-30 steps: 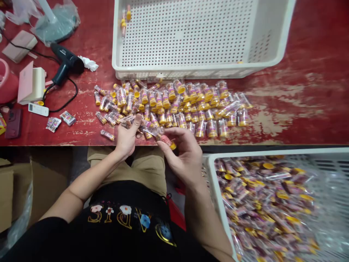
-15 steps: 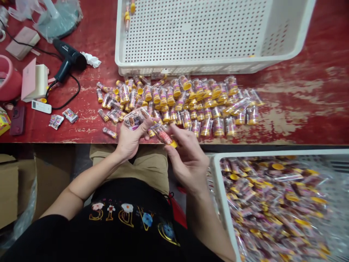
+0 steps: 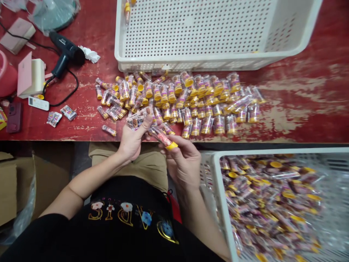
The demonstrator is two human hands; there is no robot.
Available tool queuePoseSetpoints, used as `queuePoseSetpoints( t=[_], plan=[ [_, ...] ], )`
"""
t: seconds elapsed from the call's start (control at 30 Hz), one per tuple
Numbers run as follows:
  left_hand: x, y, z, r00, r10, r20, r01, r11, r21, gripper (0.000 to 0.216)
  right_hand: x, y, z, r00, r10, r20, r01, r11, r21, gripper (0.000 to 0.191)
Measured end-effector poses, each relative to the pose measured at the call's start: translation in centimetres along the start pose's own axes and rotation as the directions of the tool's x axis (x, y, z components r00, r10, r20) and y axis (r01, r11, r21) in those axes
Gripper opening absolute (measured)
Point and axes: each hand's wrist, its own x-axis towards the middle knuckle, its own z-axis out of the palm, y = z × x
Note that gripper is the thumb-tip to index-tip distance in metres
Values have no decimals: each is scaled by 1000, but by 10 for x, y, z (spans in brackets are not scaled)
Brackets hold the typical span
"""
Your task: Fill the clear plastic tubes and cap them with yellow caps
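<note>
My left hand [image 3: 131, 140] is at the table's front edge, its thumb pinching a small printed label packet [image 3: 135, 121]. My right hand [image 3: 182, 161] is closed round a clear plastic tube with a yellow cap [image 3: 163, 137], which it holds slanted just beside the left hand. Behind both hands a pile of several similar yellow-capped tubes [image 3: 188, 102] lies on the red table [image 3: 300, 91].
A white perforated basket [image 3: 207, 63] stands at the back with a few tubes in its corner. Another white basket [image 3: 218, 182] full of wrapped tubes sits low at my right. A black heat gun [image 3: 65, 54], pink boxes and small packets [image 3: 61, 115] lie at the left.
The label packet in my left hand has come up under the thumb. My right hand has tilted the tube and drawn it slightly toward me.
</note>
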Motion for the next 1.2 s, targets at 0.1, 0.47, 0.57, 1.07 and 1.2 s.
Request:
queuePoseSetpoints(
  t=[0.1,0.47,0.57,1.07,1.2],
  plan=[
    [-3,2,1,1000,4,-5,-4,1000,15,49,-4,1,3,995,-57,-82,52,997,-64,24],
    [8,16,-5,958,-270,-97,240,940,-244,17,-5,4,-7,975,-212,-62,201,969,-142,24],
    [9,14,-7,948,-302,-100,267,926,-266,18,-5,3,-6,968,-245,-46,233,955,-186,24],
    [7,15,-7,935,-347,-78,324,921,-214,17,0,-6,-2,948,-318,35,316,912,-261,26],
    [7,10,-9,944,-323,-73,303,932,-196,16,2,-6,-4,925,-365,100,378,870,-317,34]
  ],
)
